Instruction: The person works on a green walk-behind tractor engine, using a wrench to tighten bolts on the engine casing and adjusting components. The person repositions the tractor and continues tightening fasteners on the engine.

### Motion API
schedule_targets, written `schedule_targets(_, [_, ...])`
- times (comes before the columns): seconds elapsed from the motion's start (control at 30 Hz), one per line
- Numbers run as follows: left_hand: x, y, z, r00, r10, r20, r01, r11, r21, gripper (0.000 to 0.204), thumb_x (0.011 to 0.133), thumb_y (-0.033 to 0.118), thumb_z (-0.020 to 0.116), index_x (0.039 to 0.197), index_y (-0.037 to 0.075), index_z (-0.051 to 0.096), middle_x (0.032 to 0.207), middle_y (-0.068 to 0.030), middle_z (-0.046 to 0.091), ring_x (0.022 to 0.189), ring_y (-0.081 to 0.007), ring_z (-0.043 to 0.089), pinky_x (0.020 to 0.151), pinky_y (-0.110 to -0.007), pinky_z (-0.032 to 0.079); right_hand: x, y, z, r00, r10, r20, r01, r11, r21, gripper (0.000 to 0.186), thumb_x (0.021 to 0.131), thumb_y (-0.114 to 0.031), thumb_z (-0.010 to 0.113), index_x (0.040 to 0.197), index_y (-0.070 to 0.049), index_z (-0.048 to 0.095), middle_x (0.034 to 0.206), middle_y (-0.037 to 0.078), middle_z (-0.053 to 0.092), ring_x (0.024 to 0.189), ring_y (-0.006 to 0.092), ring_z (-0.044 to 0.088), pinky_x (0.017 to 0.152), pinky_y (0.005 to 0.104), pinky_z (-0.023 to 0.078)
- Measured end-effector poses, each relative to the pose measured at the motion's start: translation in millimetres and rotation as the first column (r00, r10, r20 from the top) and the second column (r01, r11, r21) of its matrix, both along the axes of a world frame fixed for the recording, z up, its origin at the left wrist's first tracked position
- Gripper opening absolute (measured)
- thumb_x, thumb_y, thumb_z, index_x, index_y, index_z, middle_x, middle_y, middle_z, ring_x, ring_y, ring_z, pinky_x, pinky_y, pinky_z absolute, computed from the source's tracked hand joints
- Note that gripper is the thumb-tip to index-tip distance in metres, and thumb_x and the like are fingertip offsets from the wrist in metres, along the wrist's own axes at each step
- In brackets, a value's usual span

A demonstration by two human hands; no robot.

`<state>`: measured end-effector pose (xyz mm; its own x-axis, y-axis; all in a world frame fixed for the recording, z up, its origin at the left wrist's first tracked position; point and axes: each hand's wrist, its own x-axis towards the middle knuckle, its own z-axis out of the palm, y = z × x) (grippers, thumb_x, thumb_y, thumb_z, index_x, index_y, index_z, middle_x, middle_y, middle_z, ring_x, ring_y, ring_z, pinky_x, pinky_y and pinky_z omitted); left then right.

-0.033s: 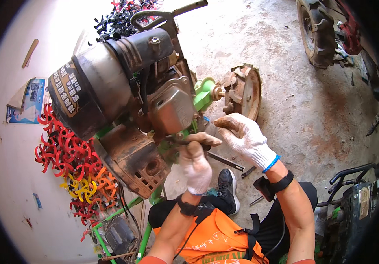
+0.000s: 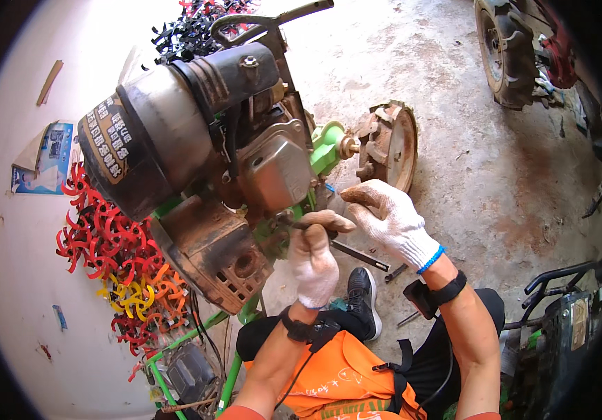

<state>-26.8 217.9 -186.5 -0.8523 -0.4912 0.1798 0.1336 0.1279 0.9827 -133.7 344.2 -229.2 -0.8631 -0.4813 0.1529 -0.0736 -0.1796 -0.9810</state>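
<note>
A dirty engine with a rounded dark tank (image 2: 168,126) and a brown metal cover (image 2: 276,171) stands in front of me on a green frame (image 2: 234,367). My left hand (image 2: 313,262), in a soiled white glove, is closed round a dark bar (image 2: 292,222) at the engine's lower right side. The bar's kind is mostly hidden by the fingers. To the right, my right hand (image 2: 388,217), also gloved, hovers apart from the engine. Its thumb and fingers are curved with a gap between them, and nothing shows in it. Below the hands a dark metal rod (image 2: 360,255) slants outward.
A rusty lugged wheel (image 2: 392,147) sits beyond my right hand. Red, yellow, orange and black curved blades (image 2: 115,241) lie heaped along the white wall. A large tyre (image 2: 504,52) stands at the far right; another dark machine (image 2: 560,343) is near right. My shoe (image 2: 362,301) rests below the rod.
</note>
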Motion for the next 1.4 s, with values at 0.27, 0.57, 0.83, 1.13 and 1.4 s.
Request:
schedule_targets(0.27, [47,-17,20,0.976,0.117,0.185,-0.105,0.992,-0.071,0.040,0.120,0.041,0.055,0.118,0.003,0.065,0.077,-0.0063,0.067,0.061,-0.0184,0.064,0.057,-0.035,0.054,-1,-4,-3,0.997,0.054,-0.058,-0.052,0.998,0.029,0.024,0.102,-0.015,0.071,0.121,-0.004,0.079,0.113,0.018,0.077,0.107,0.0365,0.076,0.095,0.0444,0.060])
schedule_targets(0.57, [55,-47,34,0.944,0.240,0.225,-0.131,0.902,-0.410,0.037,0.118,0.039,0.060,0.119,0.003,0.068,0.064,0.0032,0.037,0.049,-0.0102,0.032,0.048,-0.031,0.031,3,-7,-5,0.994,0.068,-0.090,-0.063,0.997,0.052,0.026,0.101,-0.016,0.072,0.123,-0.005,0.079,0.111,0.017,0.078,0.105,0.0367,0.076,0.095,0.0450,0.060])
schedule_targets(0.83, [43,-22,55,0.935,0.256,0.245,-0.307,0.931,0.197,0.027,0.117,0.033,0.064,0.109,0.007,0.066,0.065,0.0058,0.031,0.051,-0.0082,0.027,0.048,-0.030,0.023,5,-9,-6,0.993,0.051,-0.103,-0.048,0.998,0.038,0.026,0.100,-0.016,0.072,0.123,-0.005,0.080,0.109,0.018,0.078,0.104,0.0365,0.076,0.093,0.0445,0.060])
schedule_targets(1.13, [31,-2,45,0.989,0.123,0.081,-0.145,0.919,0.367,0.028,0.118,0.029,0.062,0.097,0.012,0.057,0.074,0.0055,0.040,0.061,-0.0102,0.030,0.058,-0.030,0.029,4,-5,-3,0.992,0.018,-0.122,-0.018,1.000,0.002,0.025,0.099,-0.016,0.073,0.120,-0.005,0.080,0.110,0.018,0.078,0.104,0.0371,0.076,0.093,0.0447,0.061])
schedule_targets(1.4, [-49,30,-2,0.973,0.104,-0.206,-0.003,0.899,0.438,0.040,0.122,0.043,0.046,0.124,0.007,0.063,0.104,-0.0080,0.074,0.097,-0.0217,0.070,0.097,-0.041,0.058,-3,8,7,0.992,-0.078,0.097,0.082,0.996,-0.038,0.024,0.103,-0.012,0.070,0.123,-0.002,0.077,0.110,0.016,0.079,0.101,0.0254,0.077,0.094,0.0382,0.062])
